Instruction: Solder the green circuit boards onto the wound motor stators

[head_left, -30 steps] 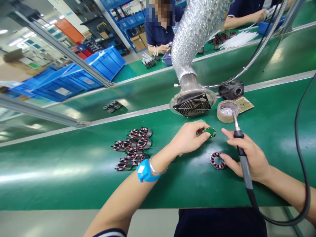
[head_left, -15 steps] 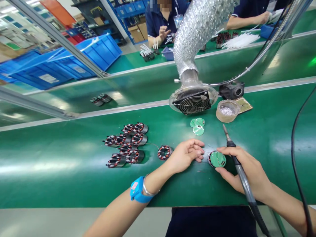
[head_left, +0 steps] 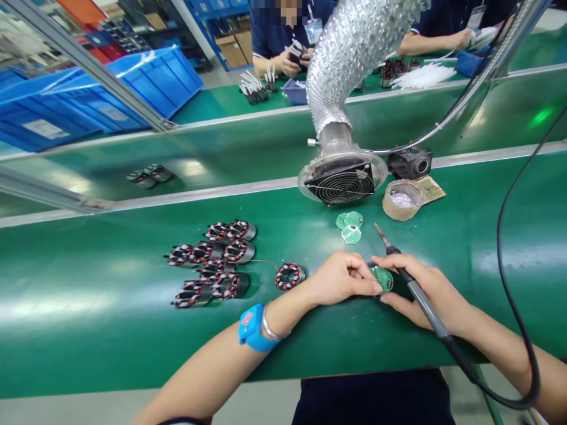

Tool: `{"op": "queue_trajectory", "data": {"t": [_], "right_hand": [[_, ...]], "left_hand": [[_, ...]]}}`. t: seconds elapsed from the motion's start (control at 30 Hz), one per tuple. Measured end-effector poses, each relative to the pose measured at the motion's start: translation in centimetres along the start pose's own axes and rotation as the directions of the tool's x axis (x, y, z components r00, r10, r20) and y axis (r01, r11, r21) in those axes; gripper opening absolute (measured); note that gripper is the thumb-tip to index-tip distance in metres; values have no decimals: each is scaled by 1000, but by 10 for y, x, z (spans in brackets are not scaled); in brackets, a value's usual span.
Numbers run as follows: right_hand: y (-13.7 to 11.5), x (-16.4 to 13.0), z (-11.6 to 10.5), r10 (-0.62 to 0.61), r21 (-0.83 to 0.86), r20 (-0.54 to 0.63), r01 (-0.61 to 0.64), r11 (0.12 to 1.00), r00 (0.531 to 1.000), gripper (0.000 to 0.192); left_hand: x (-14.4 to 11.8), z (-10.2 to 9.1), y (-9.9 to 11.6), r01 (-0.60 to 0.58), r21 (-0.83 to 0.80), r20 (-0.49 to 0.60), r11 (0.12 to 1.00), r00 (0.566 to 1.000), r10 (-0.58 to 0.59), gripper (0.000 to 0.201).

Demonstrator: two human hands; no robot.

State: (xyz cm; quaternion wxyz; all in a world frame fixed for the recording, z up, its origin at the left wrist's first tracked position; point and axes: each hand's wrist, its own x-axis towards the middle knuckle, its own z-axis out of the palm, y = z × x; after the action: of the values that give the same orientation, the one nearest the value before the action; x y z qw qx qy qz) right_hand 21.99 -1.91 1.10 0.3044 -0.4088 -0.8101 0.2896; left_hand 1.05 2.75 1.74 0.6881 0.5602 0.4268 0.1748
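Observation:
My right hand is closed round a soldering iron, its tip pointing up and to the left. The thumb and forefinger of that hand also rest against a motor stator topped with a round green circuit board. From the other side my left hand is closed, its thumb and fingers pinching the board's left edge. Fingers hide most of the stator under the board. A blue wrist strap is on my left wrist. Left of that hand a single stator sits on the green bench.
Several stators stand grouped at the left. Loose round boards lie beneath a fume extractor. A round tub of silvery material stands beside a black holder. The iron's cable loops at the right. Co-workers sit across the bench.
My left hand has moved right and closed on the board's edge; before, its fingers were apart from it. The iron's tip has shifted left with my right hand. The view has shifted slightly.

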Motion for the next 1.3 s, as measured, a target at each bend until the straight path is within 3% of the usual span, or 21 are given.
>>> {"op": "queue_trajectory", "data": {"t": [0.1,0.23,0.37,0.53,0.77,0.9,1.0,1.1,1.3], "right_hand": [[-3,2,-3,-40,-23,-66,39,999,997,47],[-13,7,-1,-106,-102,-212,85,991,972,31],[-22,14,0,-170,-183,-197,134,974,966,26],[-24,14,0,-109,-142,-156,87,986,982,24],[-30,1,-11,-61,-131,-205,34,991,977,31],[-46,-18,-30,-78,-191,-246,30,981,966,45],[-58,-30,-38,-97,-247,-184,49,968,978,43],[-64,-32,-36,-164,-282,-143,119,952,976,38],[-64,-25,-15,-192,-285,-252,118,951,948,31]], "left_hand": [[0,2,8,13,105,-21,994,1000,-11,21],[0,4,9,-46,169,-24,985,998,50,17],[-1,4,4,-62,94,-4,994,998,62,19],[-5,4,-4,-121,-20,2,992,993,121,17],[-10,12,-6,-157,245,-131,957,972,193,8],[-10,15,-5,-137,274,-150,952,971,183,8],[-10,16,-3,-121,283,-174,951,969,175,7],[-10,17,-2,-118,277,-186,954,967,174,7],[-11,17,-3,-133,279,-189,951,963,190,8]]}}
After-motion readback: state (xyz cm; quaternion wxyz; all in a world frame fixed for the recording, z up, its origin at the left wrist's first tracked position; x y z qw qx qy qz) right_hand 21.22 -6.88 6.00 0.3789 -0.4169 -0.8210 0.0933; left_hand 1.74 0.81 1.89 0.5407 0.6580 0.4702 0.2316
